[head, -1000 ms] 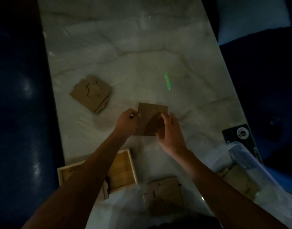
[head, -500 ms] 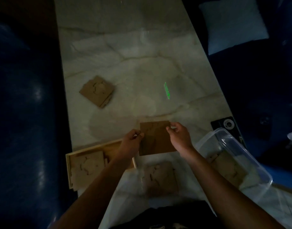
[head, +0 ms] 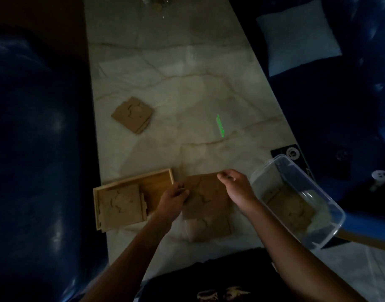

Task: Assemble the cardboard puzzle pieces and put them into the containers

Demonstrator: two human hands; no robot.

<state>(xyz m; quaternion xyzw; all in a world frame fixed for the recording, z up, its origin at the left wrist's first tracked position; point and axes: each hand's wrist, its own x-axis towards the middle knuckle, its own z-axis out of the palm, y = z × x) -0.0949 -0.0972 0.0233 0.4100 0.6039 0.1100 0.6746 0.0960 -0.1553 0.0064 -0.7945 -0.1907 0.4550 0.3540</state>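
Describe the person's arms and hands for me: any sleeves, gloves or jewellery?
Both forearms are bare up to the frame edge, with no sleeves in view. The left hand and right hand are ungloved; no watch, ring or wristband shows, though the dim light limits detail.

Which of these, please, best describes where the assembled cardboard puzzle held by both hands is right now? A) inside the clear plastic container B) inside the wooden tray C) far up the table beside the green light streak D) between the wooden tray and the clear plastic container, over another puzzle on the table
D: both hands, left and right, hold the assembled puzzle between the wooden tray and the clear plastic container, overlapping another puzzle.
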